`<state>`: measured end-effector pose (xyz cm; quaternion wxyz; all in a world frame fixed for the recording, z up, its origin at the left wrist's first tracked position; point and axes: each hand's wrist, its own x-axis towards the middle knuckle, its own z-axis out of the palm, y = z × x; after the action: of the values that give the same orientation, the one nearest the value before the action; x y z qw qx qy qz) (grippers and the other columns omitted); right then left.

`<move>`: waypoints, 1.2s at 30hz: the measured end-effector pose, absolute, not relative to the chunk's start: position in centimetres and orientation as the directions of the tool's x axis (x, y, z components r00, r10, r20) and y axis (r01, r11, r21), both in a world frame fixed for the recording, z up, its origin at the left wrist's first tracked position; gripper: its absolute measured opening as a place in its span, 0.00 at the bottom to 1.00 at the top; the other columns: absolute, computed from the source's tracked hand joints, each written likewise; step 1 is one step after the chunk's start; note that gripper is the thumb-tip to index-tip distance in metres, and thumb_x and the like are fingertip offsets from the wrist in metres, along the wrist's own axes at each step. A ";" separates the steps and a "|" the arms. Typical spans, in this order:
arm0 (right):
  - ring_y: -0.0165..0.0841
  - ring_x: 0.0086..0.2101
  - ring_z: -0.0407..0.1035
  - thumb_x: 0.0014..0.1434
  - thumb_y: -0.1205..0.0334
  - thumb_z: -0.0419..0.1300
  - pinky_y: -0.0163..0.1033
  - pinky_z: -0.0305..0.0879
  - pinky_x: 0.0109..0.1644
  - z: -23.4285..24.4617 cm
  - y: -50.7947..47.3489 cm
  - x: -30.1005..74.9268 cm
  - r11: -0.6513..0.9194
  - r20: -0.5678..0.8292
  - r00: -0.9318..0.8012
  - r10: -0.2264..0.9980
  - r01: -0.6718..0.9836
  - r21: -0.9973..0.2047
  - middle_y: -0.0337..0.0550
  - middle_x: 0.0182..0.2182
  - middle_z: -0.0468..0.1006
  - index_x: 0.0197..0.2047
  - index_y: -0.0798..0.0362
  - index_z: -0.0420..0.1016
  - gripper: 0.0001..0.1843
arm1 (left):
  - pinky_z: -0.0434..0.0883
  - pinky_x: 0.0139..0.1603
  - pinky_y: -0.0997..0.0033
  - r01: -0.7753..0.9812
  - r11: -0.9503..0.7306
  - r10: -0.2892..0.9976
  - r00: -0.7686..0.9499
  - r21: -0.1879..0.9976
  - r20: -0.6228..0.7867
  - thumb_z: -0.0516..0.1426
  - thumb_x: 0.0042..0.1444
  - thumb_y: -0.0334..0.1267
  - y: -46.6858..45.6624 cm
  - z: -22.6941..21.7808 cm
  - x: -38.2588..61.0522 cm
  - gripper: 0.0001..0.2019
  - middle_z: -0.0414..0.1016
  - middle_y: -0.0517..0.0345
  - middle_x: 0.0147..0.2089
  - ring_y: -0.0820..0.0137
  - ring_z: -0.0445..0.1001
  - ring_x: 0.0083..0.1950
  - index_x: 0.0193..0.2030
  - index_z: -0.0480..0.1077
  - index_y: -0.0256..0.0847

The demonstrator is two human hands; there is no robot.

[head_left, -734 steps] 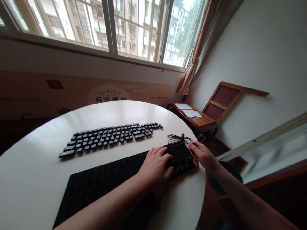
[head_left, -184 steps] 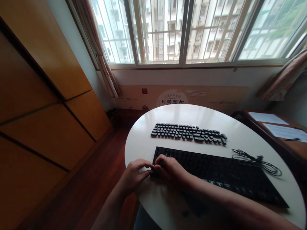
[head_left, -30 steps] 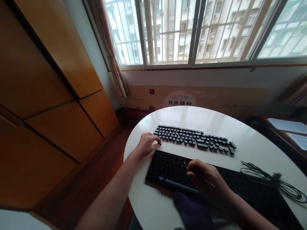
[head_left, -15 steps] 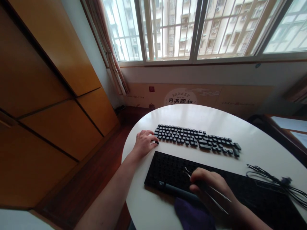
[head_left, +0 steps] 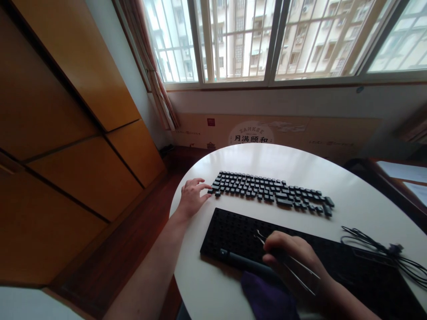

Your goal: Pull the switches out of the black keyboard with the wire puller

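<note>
Keycaps [head_left: 271,192] lie rowed off the bare keyboard base [head_left: 233,229], one long bar [head_left: 243,261] fitted; left hand [head_left: 191,198] grip released, right hand [head_left: 290,255] clenches wire puller [head_left: 305,268].

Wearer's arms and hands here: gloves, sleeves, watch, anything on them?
Nothing worn that shows. The left hand and right hand are bare: no gloves, no rings visible. Both forearms are bare to the frame edge, with no sleeve, watch or band in view. The right wrist is dim, so small details there cannot be told.

Left hand [head_left: 191,201] beside keycaps [head_left: 271,192]; right hand [head_left: 291,257] with wire tool [head_left: 305,268] on keyboard [head_left: 233,231]
</note>
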<state>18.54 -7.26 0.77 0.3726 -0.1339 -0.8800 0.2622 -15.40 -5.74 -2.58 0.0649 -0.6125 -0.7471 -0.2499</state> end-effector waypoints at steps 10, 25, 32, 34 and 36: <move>0.24 0.23 0.63 0.69 0.60 0.56 0.29 0.58 0.27 0.3 -7.4 18.8 0.798 0.536 -0.713 0.452 0.055 -0.600 0.36 0.25 0.70 0.38 0.53 0.67 0.07 | 0.65 0.59 0.49 0.944 0.159 0.879 -0.268 0.288 0.395 0.66 0.54 0.36 -5.1 -3.3 -15.6 0.06 0.76 0.56 0.56 0.54 0.68 0.59 0.37 0.82 0.53; 0.24 0.22 0.62 0.69 0.55 0.55 0.28 0.60 0.27 0.2 -6.9 19.2 0.656 0.407 -0.689 0.600 0.132 -0.743 0.35 0.22 0.69 0.36 0.54 0.68 0.13 | 0.62 0.64 0.47 0.968 0.003 0.913 -0.105 0.252 0.394 0.66 0.54 0.38 -4.8 -3.1 -13.8 0.10 0.73 0.56 0.61 0.53 0.65 0.63 0.43 0.82 0.55; 0.24 0.23 0.64 0.69 0.54 0.55 0.28 0.61 0.28 0.2 -7.5 18.5 0.661 0.391 -0.712 0.584 0.138 -0.737 0.37 0.24 0.71 0.36 0.54 0.69 0.14 | 0.63 0.63 0.46 0.969 -0.014 0.914 -0.087 0.246 0.397 0.66 0.52 0.36 -4.3 -3.3 -14.1 0.10 0.72 0.56 0.61 0.52 0.65 0.64 0.41 0.82 0.54; 0.24 0.23 0.63 0.69 0.53 0.55 0.27 0.61 0.28 0.1 -7.5 18.5 0.658 0.383 -0.713 0.587 0.145 -0.739 0.37 0.24 0.70 0.36 0.54 0.69 0.14 | 0.63 0.63 0.46 0.967 -0.007 0.912 -0.098 0.253 0.398 0.66 0.52 0.36 -4.3 -3.3 -14.1 0.10 0.72 0.56 0.61 0.52 0.65 0.64 0.41 0.82 0.54; 0.24 0.23 0.63 0.69 0.53 0.55 0.27 0.61 0.28 0.0 -7.5 18.5 0.649 0.370 -0.714 0.595 0.156 -0.744 0.37 0.25 0.71 0.36 0.54 0.69 0.14 | 0.64 0.62 0.47 0.965 0.001 0.912 -0.108 0.263 0.396 0.66 0.52 0.36 -4.4 -3.3 -14.1 0.09 0.73 0.56 0.61 0.52 0.65 0.64 0.40 0.82 0.54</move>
<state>18.46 -7.47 0.02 0.3081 -0.2196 -0.8543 0.3564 -14.13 -4.36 -3.29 0.0553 -0.6653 -0.7052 -0.2386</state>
